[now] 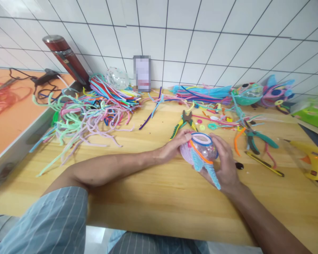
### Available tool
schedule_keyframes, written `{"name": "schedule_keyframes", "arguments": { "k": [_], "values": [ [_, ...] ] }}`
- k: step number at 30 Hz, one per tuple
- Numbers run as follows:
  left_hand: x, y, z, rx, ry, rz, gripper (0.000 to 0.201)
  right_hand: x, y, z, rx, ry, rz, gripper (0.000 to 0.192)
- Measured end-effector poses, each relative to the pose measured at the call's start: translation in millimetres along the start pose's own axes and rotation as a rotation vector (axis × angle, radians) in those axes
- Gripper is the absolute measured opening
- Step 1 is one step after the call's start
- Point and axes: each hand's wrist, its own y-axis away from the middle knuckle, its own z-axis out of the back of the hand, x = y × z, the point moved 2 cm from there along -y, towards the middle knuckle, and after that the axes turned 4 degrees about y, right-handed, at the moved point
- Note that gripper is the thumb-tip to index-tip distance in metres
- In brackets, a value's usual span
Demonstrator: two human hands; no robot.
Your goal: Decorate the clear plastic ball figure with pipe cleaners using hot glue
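A small round ball toy [201, 150] is held by 2 hands just above the wooden counter [148, 197], near its middle. The left hand [175, 144] is curled around the toy's left side, with the fingers pressed on its top. The right hand [225, 162] is cupped under and behind the toy, with the fingers wrapped around it.

The toy looks partly made. A blue and white ring is already set on top, an orange fuzzy line is wrapped around it, and 1 blue fin hangs down. More fins and eyes seem to be left, judging from the 2 finished fish toys [265, 93] at the back right.

A big pile of fuzzy sticks [95, 109] is spread at the left. 2 pliers are seen: 1 yellow pair [182, 123] and 1 teal pair [257, 139]. 1 yellow glue gun [312, 158] is laid at the right, and 1 red bottle [66, 58] is leaned on the wall.
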Motion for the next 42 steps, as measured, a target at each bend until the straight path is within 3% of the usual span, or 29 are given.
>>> {"name": "schedule_keyframes", "arguments": {
  "k": [10,18,25,30,36,42],
  "values": [
    [5.2,-1.9,4.9,-0.005,-0.06,0.017,0.054,1.9,-1.0,-0.1,-0.012,0.015,0.042,0.097],
    [9.9,-5.0,4.3,0.025,0.018,0.007,0.066,5.6,-1.9,-2.1,0.033,-0.031,0.059,0.095],
    [6.6,0.4,3.7,0.005,-0.106,0.024,0.06,3.0,1.4,-4.3,0.055,-0.015,0.028,0.097],
    [5.7,-2.0,3.6,0.003,-0.052,-0.017,0.068,5.9,0.6,-3.6,0.047,-0.016,0.037,0.094],
    [0.0,1.3,0.0,-0.011,-0.109,0.024,0.056,7.8,-0.1,-3.2,0.037,-0.025,0.064,0.092],
    [-6.1,-0.9,0.3,-0.031,-0.178,-0.084,0.06,3.2,-0.2,-0.1,0.035,0.016,0.032,0.094]
  ]
}}
